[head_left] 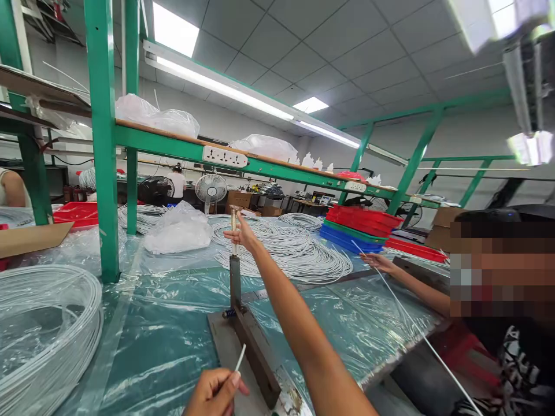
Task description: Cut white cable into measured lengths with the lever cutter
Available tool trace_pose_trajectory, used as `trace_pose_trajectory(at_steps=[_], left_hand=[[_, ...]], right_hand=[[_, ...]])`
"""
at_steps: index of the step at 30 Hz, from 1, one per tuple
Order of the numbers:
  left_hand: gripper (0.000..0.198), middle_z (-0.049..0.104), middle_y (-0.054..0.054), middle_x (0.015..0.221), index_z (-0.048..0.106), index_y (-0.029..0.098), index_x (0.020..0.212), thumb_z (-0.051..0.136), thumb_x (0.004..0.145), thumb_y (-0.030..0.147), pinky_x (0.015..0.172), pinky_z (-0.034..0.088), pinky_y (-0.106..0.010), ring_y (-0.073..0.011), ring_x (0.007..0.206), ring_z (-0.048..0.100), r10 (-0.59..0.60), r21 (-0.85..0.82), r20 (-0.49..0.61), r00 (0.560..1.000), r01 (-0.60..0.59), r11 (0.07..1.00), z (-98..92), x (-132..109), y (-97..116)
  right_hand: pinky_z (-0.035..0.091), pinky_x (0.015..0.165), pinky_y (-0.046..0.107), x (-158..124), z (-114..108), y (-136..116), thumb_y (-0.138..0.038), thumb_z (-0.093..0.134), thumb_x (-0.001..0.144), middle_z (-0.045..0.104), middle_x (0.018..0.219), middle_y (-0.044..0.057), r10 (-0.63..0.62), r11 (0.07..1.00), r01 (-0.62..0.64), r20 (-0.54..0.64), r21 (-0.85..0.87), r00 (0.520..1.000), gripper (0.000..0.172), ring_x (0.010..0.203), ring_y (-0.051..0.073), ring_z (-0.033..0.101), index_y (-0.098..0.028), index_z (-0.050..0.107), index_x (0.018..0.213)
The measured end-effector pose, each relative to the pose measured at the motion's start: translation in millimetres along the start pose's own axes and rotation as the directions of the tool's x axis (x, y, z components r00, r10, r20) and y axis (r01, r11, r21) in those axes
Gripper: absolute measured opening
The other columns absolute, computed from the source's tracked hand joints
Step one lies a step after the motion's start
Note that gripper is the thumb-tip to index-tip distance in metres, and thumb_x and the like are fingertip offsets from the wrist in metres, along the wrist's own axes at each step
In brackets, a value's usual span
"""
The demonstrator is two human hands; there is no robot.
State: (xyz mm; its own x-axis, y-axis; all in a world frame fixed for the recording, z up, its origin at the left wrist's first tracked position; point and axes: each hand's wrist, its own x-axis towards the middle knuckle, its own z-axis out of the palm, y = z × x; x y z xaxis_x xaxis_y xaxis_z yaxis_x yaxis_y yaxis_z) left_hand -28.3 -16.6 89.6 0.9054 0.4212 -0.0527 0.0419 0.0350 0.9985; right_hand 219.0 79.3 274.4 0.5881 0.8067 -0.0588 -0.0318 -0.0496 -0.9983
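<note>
Low in the view, my left hand (pixel 215 393) pinches a thin white cable (pixel 240 357) between thumb and fingers; its short end points up. My right arm stretches forward, and my right hand (pixel 243 232) is closed around the upright lever handle (pixel 235 248) of a hand-lever cutter. The lever stands raised. Its metal base (pixel 223 335) is on the bench, just beyond my left hand. A dark metal bar runs along the base toward me. A spring sits by the lever's pivot.
At right, a co-worker's hand (pixel 375 262) holds a long white cable (pixel 416 326). Large cable coils (pixel 286 245) lie behind the cutter, another coil (pixel 87 323) at left. A green post (pixel 102 144) rises from the plastic-covered bench (pixel 169 329). Stacked trays (pixel 359 222) stand back right.
</note>
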Motion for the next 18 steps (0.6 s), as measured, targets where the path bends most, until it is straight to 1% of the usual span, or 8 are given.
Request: trace_pose_trajectory(at_steps=[6,9,11,13,14,16,17,18], left_hand=[[0.069,0.042,0.005,0.042,0.063,0.015,0.071,0.05,0.056,0.081,0.041,0.027,-0.021,-0.0072,0.036,0.033,-0.058,-0.174,-0.172,0.983,0.028,0.984,-21.0,-0.2,29.4],[0.062,0.048,0.004,0.049,0.064,0.015,0.071,0.059,0.055,0.075,0.044,0.034,-0.021,-0.0088,0.042,0.04,0.018,-0.288,-0.317,0.948,-0.114,0.951,-35.4,-4.6,55.8],[0.057,0.05,0.003,0.052,0.065,0.015,0.074,0.065,0.055,0.069,0.047,0.037,-0.022,-0.01,0.047,0.043,0.075,-0.35,-0.427,0.901,-0.241,0.905,-41.3,-7.5,74.6],[0.053,0.052,0.002,0.056,0.065,0.015,0.077,0.068,0.056,0.064,0.05,0.04,-0.022,-0.0106,0.051,0.046,0.119,-0.387,-0.53,0.84,-0.364,0.847,-40.6,-8.0,90.9],[0.052,0.053,0.002,0.057,0.065,0.016,0.077,0.069,0.056,0.063,0.052,0.041,-0.021,-0.0108,0.053,0.046,0.134,-0.4,-0.571,0.81,-0.417,0.816,-37.4,-7.0,97.5],[0.051,0.054,0.002,0.058,0.064,0.016,0.076,0.07,0.057,0.062,0.054,0.043,-0.021,-0.011,0.056,0.048,0.154,-0.422,-0.62,0.769,-0.492,0.761,-26.0,-3.0,107.6],[0.05,0.055,0.001,0.059,0.064,0.016,0.075,0.069,0.057,0.062,0.055,0.043,-0.021,-0.0112,0.056,0.049,0.161,-0.43,-0.626,0.763,-0.51,0.745,-19.0,-0.6,111.4],[0.05,0.056,0.0,0.061,0.064,0.016,0.076,0.068,0.058,0.063,0.056,0.045,-0.022,-0.012,0.057,0.051,0.174,-0.431,-0.617,0.768,-0.514,0.741,-12.1,1.4,114.6]], right_hand=[[0.042,0.061,0.019,-6.8,7.3,21.9,-0.043,0.046,0.087,0.067,0.095,0.007,-0.065,0.997,0.063,-0.024,-0.046,0.998,0.039,0.074,0.011,0.062,-0.02,0.045,0.119],[0.039,0.054,0.016,-49.3,6.2,40.1,-0.035,0.046,0.087,0.066,0.079,0.002,-0.102,0.992,0.104,0.026,-0.067,0.994,0.026,0.058,0.007,0.058,-0.018,0.054,0.104],[0.039,0.05,0.018,-90.9,7.5,60.7,-0.039,0.056,0.08,0.065,0.066,0.002,-0.062,0.991,0.082,0.181,-0.106,0.982,0.028,0.049,0.008,0.056,-0.014,0.06,0.093],[0.041,0.048,0.02,-135.6,13.7,89.4,-0.043,0.069,0.068,0.064,0.06,0.002,0.05,0.987,0.023,0.449,-0.157,0.892,0.039,0.046,0.011,0.056,-0.012,0.063,0.092],[0.043,0.048,0.021,-156.5,18.9,106.0,-0.045,0.071,0.064,0.064,0.062,0.0,0.109,0.985,-0.005,0.6,-0.173,0.792,0.048,0.047,0.01,0.056,-0.014,0.062,0.099],[0.04,0.045,0.017,-191.2,32.3,138.7,-0.05,0.075,0.056,0.062,0.061,-0.003,0.169,0.984,-0.063,0.745,-0.168,0.645,0.056,0.044,0.006,0.051,-0.016,0.062,0.098],[0.037,0.043,0.015,-204.1,39.3,152.4,-0.051,0.076,0.054,0.059,0.06,-0.004,0.167,0.986,-0.088,0.766,-0.143,0.621,0.054,0.042,0.004,0.048,-0.015,0.063,0.092],[0.033,0.041,0.013,-213.9,45.2,162.7,-0.053,0.075,0.053,0.057,0.057,-0.005,0.146,0.989,-0.106,0.757,-0.102,0.636,0.051,0.041,0.003,0.045,-0.014,0.063,0.083]])
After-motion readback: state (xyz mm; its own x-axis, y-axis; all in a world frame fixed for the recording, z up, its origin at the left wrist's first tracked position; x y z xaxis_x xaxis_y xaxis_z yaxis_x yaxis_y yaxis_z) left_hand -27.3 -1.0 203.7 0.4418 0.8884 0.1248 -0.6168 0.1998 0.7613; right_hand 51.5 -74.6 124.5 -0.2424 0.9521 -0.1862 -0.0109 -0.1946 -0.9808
